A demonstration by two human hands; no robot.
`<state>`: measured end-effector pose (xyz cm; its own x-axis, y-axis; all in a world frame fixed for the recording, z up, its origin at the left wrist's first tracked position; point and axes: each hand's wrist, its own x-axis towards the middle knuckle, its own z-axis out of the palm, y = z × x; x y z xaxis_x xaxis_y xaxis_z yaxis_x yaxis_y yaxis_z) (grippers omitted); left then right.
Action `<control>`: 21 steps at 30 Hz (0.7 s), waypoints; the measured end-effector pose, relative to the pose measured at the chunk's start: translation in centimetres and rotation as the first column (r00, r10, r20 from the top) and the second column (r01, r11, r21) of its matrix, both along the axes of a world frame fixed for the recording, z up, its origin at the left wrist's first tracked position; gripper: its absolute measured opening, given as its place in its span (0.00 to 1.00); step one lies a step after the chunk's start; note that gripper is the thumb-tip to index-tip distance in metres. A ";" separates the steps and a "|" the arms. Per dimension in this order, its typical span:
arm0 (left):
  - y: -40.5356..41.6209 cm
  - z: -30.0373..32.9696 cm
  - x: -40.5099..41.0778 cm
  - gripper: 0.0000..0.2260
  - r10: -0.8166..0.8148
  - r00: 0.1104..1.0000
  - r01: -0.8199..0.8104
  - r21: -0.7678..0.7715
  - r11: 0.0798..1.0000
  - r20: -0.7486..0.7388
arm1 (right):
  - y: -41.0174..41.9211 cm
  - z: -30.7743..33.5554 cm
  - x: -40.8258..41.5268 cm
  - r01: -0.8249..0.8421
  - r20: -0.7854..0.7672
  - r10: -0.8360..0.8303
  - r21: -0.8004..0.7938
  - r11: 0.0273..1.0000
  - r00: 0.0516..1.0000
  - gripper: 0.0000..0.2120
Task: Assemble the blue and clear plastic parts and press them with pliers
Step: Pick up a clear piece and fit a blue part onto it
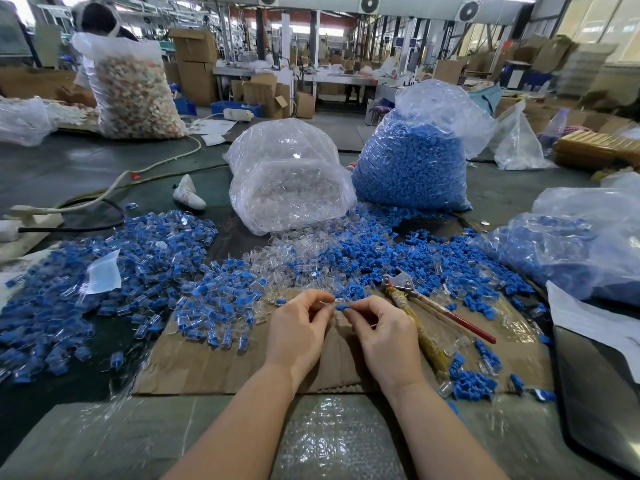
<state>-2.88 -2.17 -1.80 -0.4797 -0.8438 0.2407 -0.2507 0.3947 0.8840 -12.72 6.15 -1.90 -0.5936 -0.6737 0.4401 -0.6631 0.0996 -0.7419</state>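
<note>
From my head camera, both my forearms reach forward over the bubble wrap (332,441) and onto the cardboard sheet (214,368), wrists slightly bent, hands nearly meeting at the middle. My left hand (298,327) has its fingers curled inward, thumb and forefinger pinching a clear plastic part (329,301) — it is small and hard to make out against the clutter. My right hand (381,327) mirrors it, knuckles up, fingertips pinching a blue plastic part (343,307) that points toward the clear one. The two pieces sit end to end, just beside each other; whether they already touch, I cannot tell.

The pliers (426,306) lie on the cardboard just to the right of my right hand, red-sleeved handle angled away, the other handle wrapped in yellowish cord.

To my left spreads a pile of assembled blue-and-clear pieces (131,271). Ahead stand a bag of clear parts (287,181) and a bag of blue parts (412,161), loose pieces spilling from both toward me.
</note>
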 end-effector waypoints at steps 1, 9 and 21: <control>0.0 0.0 0.0 0.07 -0.005 1.000 0.005 0.007 1.000 -0.002 | 0.0 -0.1 0.0 -0.003 -0.011 0.003 0.021 1.000 1.000 0.02; -0.1 0.0 0.1 0.11 -0.069 0.997 0.070 0.025 0.997 -0.016 | -0.1 -0.1 0.1 0.055 -0.137 -0.042 0.090 0.994 0.990 0.07; -0.1 0.1 0.3 0.09 -0.088 0.995 0.090 0.049 0.995 -0.042 | 0.1 0.4 0.3 -0.098 -0.131 0.099 0.014 0.995 0.987 0.12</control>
<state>-2.58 -2.31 -1.71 -0.5440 -0.8101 0.2187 -0.1811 0.3678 0.9121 -12.39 6.24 -1.53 -0.4620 -0.7297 0.5041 -0.7614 0.0347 -0.6474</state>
